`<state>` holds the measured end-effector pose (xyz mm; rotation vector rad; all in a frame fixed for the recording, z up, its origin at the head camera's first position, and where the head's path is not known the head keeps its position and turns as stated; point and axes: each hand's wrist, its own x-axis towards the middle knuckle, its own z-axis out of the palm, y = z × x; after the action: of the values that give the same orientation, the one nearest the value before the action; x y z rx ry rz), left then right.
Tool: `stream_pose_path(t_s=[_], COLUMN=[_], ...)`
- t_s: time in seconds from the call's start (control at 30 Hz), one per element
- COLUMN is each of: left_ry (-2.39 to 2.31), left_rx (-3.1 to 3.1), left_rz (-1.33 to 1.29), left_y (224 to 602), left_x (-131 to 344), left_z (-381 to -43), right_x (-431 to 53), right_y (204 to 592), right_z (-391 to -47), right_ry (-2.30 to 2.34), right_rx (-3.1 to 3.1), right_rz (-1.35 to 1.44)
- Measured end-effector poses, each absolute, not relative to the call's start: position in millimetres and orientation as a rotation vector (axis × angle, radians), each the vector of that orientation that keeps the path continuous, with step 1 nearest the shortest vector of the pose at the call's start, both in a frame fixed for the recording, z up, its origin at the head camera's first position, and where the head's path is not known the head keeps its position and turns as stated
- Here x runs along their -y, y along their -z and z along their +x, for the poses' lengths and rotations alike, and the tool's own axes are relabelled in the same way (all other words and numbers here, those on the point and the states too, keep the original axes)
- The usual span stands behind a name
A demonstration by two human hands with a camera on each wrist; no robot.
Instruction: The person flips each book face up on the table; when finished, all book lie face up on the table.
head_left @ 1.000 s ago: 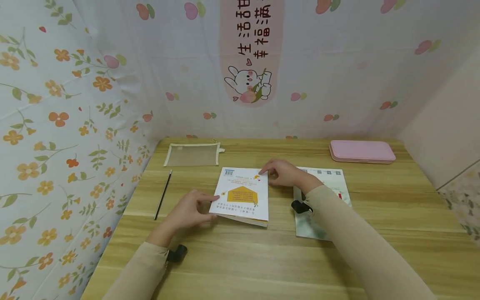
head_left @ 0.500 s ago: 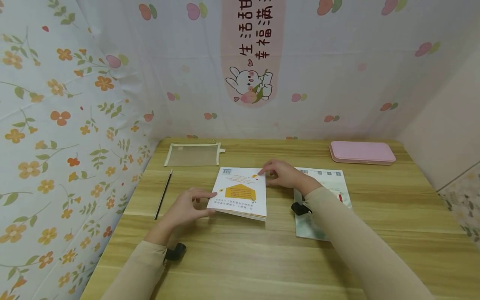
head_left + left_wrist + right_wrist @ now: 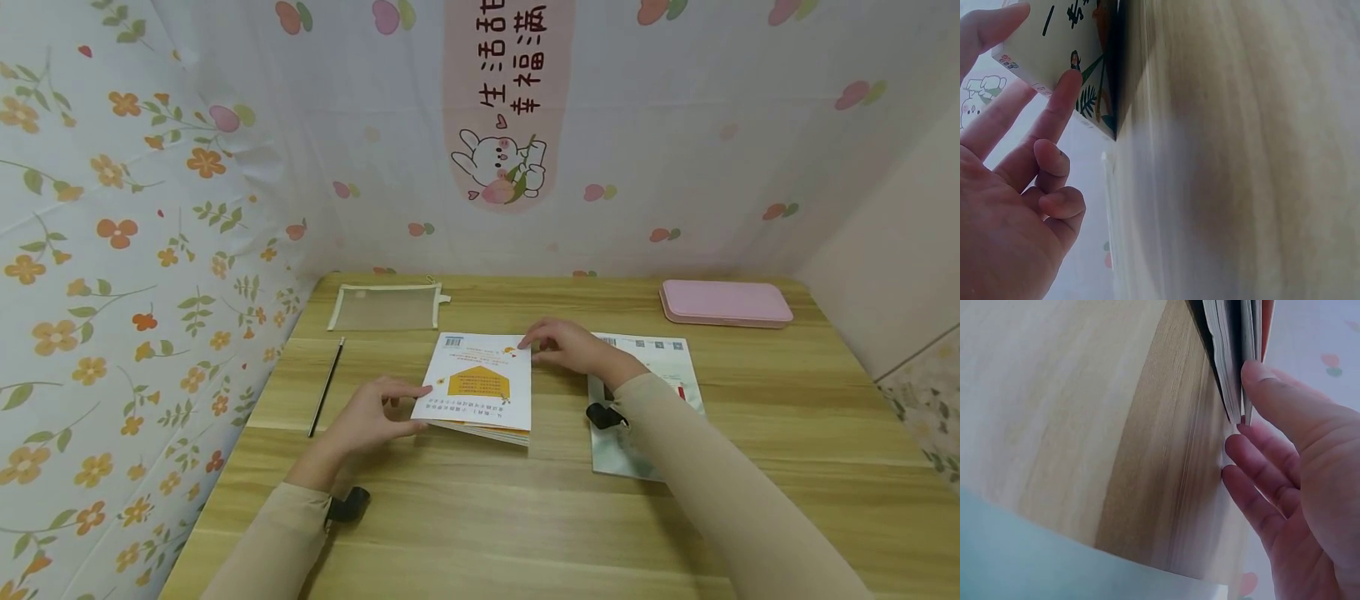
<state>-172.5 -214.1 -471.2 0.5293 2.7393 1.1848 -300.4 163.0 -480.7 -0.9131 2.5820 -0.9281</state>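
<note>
A book (image 3: pixel 480 379) with a white back cover and an orange house shape is in the middle of the head view, its near edge raised off the table and its pages slightly fanned. My left hand (image 3: pixel 375 412) holds its left edge between thumb and fingers. In the left wrist view, fingertips touch the pale illustrated cover (image 3: pixel 1054 37). At the far right corner, my right hand (image 3: pixel 570 346) pinches the book. The right wrist view shows that thumb against the page edges (image 3: pixel 1229 356), which part in a gap; the index finger is mostly hidden there.
A second, pale green book (image 3: pixel 630 446) lies partly under the right forearm. A pencil (image 3: pixel 326 387) lies at left, a mesh zip pouch (image 3: pixel 386 308) behind it. The pink pencil case (image 3: pixel 726 302) sits at the back right. Patterned curtains (image 3: pixel 637 167) border the table (image 3: pixel 480 517).
Both hands have shifted the book slightly left and away from me. Its near edge has risen, and the pages have spread apart a little more.
</note>
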Motion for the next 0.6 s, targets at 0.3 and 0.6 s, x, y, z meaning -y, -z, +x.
stream_pose_path(t_s=[0.3,0.6], left_ry=[-1.204,-1.206], left_rx=[-2.743,-2.745], left_rz=[0.535,0.527], left_y=[471.8,469.6], left_x=[214.6,213.8], left_z=[-170.0,-170.6], right_x=[-160.7,-155.8], right_y=[480.5,482.0], right_z=[-297.6,-295.2], right_ry=[0.927,0.877], right_rx=[-2.612,-2.598], right_rz=[-0.936,-0.908])
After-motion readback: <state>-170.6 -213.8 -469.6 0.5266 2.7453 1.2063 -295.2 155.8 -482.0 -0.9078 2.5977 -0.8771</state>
